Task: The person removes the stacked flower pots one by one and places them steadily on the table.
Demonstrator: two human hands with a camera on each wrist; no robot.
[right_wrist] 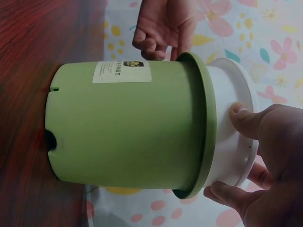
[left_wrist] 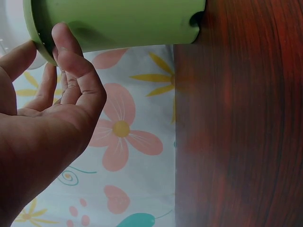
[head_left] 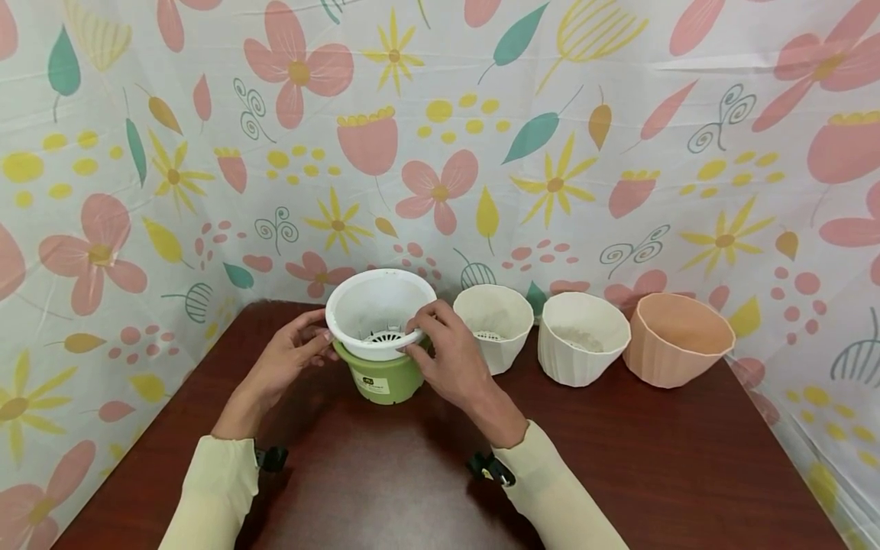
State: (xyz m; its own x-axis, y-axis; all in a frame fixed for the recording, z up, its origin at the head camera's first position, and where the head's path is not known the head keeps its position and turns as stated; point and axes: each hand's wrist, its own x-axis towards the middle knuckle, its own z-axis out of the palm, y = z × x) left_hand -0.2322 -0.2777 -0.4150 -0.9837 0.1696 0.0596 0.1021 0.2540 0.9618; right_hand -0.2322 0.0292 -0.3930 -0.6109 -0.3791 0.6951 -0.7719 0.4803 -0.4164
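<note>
A white flowerpot (head_left: 381,305) with a slotted base sits inside a green flowerpot (head_left: 388,380), its rim and upper wall standing above the green rim. The green pot bears a label (right_wrist: 122,72) and stands upright on the table. My right hand (head_left: 450,355) pinches the white pot's rim, with fingers over the edge and outside. On the other side, my left hand (head_left: 292,353) is at the green pot's rim with curled fingers. In the left wrist view, fingertips of my left hand (left_wrist: 57,109) touch that rim; part of their contact is hidden.
Right of the pots stand a white ribbed pot (head_left: 505,351), another white ribbed pot (head_left: 574,367) and a peach pot (head_left: 660,363) in a row. The dark wood table (head_left: 385,489) meets a floral curtain (head_left: 440,122) at its back and sides.
</note>
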